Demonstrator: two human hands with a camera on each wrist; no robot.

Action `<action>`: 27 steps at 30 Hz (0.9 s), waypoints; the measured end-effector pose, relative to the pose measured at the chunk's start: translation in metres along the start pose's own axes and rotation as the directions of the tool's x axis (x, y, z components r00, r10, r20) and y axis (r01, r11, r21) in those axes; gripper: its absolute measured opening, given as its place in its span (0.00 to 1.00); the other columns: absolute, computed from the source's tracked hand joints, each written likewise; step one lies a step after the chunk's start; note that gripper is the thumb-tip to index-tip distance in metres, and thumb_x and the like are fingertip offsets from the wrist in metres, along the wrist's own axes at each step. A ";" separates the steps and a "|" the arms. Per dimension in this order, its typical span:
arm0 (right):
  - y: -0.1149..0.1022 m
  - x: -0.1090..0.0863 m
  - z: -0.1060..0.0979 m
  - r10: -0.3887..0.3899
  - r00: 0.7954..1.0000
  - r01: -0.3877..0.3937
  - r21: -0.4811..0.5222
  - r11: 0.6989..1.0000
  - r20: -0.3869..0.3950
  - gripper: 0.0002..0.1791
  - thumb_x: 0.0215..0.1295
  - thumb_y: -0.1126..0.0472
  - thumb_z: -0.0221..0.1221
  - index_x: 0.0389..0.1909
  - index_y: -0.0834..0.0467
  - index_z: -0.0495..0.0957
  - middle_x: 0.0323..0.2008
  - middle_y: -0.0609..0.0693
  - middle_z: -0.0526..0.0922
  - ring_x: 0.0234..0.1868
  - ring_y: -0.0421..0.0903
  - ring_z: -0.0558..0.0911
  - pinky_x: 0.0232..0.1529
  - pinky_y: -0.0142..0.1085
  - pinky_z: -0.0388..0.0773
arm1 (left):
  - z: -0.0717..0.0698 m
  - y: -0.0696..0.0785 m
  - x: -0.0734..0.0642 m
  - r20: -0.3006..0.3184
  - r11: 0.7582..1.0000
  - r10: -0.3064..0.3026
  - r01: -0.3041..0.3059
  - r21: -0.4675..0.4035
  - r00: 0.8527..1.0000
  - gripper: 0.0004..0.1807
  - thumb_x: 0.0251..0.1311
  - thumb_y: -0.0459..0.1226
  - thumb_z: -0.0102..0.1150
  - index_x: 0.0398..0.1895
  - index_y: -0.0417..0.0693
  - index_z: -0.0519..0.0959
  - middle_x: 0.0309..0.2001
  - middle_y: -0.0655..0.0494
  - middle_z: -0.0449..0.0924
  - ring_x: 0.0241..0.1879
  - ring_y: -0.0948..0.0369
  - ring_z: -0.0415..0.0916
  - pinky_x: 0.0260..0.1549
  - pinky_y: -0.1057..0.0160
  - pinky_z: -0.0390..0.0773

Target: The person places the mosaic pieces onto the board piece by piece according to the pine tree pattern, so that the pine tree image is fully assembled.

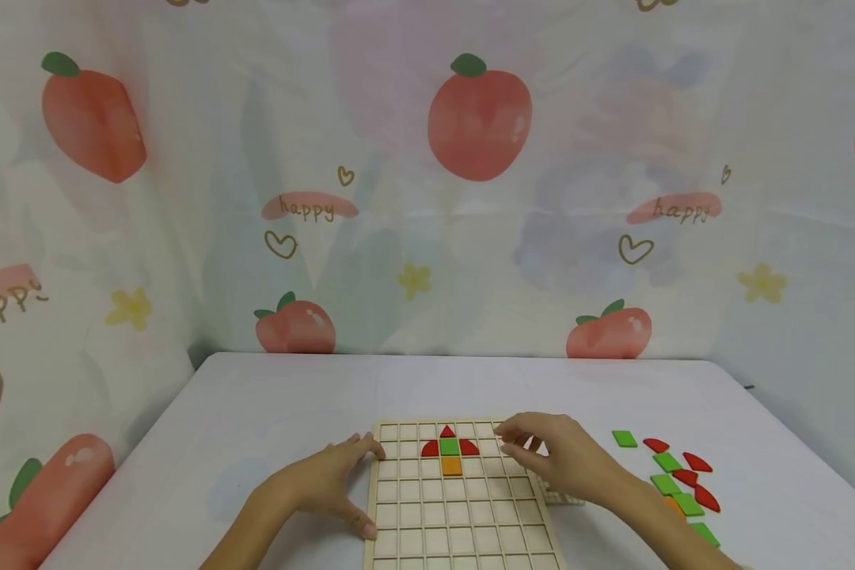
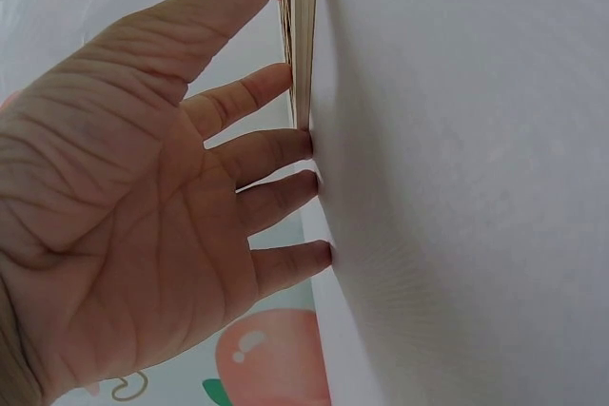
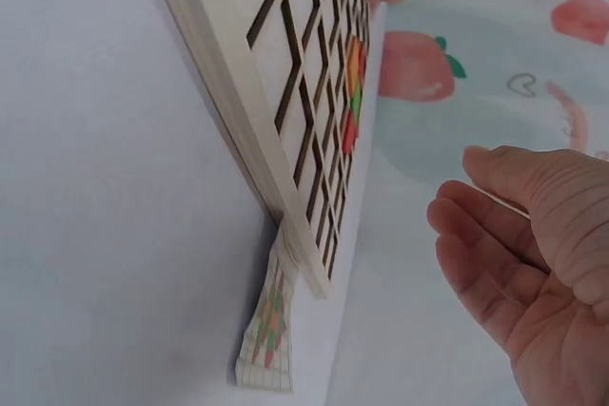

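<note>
A wooden grid board lies in front of me in the head view. Set in its upper cells are a red triangle, a green square, an orange square and two red quarter-round pieces, one on each side of the green. My left hand touches the board's left edge, thumb and fingers spread. Over the upper right edge hovers my right hand, fingers loosely bent and nothing between them. A printed pattern card sticks out from beneath the board's right side.
To the right on the white table lie loose pieces: several green squares, several red quarter-round pieces and a partly covered orange piece. A fruit-printed cloth hangs behind the table.
</note>
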State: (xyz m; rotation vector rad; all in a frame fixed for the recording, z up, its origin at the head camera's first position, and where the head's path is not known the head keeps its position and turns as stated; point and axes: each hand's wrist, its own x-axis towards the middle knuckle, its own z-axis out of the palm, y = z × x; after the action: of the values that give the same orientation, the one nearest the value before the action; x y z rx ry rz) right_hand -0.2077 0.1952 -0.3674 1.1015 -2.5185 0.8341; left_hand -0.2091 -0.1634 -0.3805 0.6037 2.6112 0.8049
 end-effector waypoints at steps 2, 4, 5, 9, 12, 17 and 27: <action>0.000 -0.004 -0.005 -0.007 1.000 0.007 -0.002 1.000 -0.024 0.10 0.65 0.67 0.68 0.46 0.55 0.84 0.38 0.41 0.87 0.36 0.32 0.82 0.34 0.30 0.83 | 0.000 0.000 0.000 -0.002 1.000 0.000 0.000 0.001 1.000 0.46 0.34 0.50 0.87 0.60 0.61 0.70 0.77 0.38 0.59 0.74 0.26 0.51 0.65 0.23 0.58; 0.001 -0.008 -0.009 -0.013 0.999 0.013 -0.005 1.000 -0.045 0.10 0.65 0.67 0.68 0.46 0.54 0.84 0.37 0.40 0.87 0.35 0.32 0.82 0.34 0.29 0.83 | 0.000 0.000 0.000 -0.004 1.000 0.000 0.000 0.001 1.000 0.46 0.34 0.50 0.87 0.60 0.61 0.70 0.77 0.37 0.60 0.73 0.26 0.51 0.65 0.23 0.58; 0.001 -0.010 -0.011 -0.012 0.999 0.012 -0.006 1.000 -0.053 0.10 0.65 0.66 0.68 0.46 0.53 0.84 0.37 0.39 0.87 0.35 0.32 0.82 0.33 0.29 0.83 | 0.000 0.000 0.000 -0.004 1.000 0.000 0.000 0.002 1.000 0.46 0.34 0.50 0.87 0.59 0.61 0.70 0.77 0.37 0.60 0.73 0.25 0.51 0.65 0.23 0.58; 0.003 -0.019 -0.018 0.001 0.997 -0.003 -0.017 1.000 -0.076 0.11 0.64 0.66 0.69 0.46 0.53 0.84 0.37 0.39 0.87 0.35 0.32 0.82 0.33 0.28 0.82 | 0.000 0.000 -0.001 -0.003 1.000 -0.006 0.006 0.000 1.000 0.45 0.34 0.50 0.87 0.59 0.62 0.71 0.77 0.38 0.60 0.74 0.26 0.51 0.65 0.23 0.58; 0.005 -0.025 -0.022 0.017 0.995 -0.020 -0.036 0.999 -0.098 0.13 0.63 0.67 0.70 0.46 0.52 0.84 0.37 0.38 0.87 0.35 0.31 0.82 0.33 0.27 0.82 | 0.000 0.000 -0.001 -0.002 1.000 -0.011 0.011 -0.001 1.000 0.45 0.34 0.50 0.87 0.59 0.62 0.71 0.77 0.39 0.60 0.74 0.27 0.51 0.65 0.23 0.57; 0.009 -0.033 -0.029 0.030 0.993 -0.036 -0.049 0.998 -0.117 0.14 0.61 0.68 0.70 0.46 0.52 0.84 0.37 0.38 0.87 0.35 0.31 0.82 0.33 0.27 0.82 | 0.000 0.000 -0.001 -0.002 1.000 -0.001 0.001 -0.002 1.000 0.46 0.34 0.50 0.87 0.59 0.62 0.70 0.77 0.38 0.59 0.74 0.27 0.50 0.66 0.23 0.56; 0.021 -0.057 -0.045 0.115 0.987 -0.116 0.001 0.993 -0.113 0.15 0.64 0.67 0.68 0.50 0.50 0.83 0.39 0.35 0.86 0.37 0.33 0.83 0.35 0.28 0.82 | 0.000 -0.001 -0.001 -0.001 1.000 0.006 -0.006 -0.009 1.000 0.46 0.34 0.49 0.87 0.60 0.61 0.70 0.78 0.38 0.58 0.75 0.27 0.49 0.66 0.24 0.56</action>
State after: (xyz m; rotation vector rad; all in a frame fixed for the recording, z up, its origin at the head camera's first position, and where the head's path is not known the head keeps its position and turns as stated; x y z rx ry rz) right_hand -0.1839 0.2668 -0.3650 0.8871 -2.5078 0.8932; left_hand -0.2084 -0.1640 -0.3810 0.6095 2.6061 0.8181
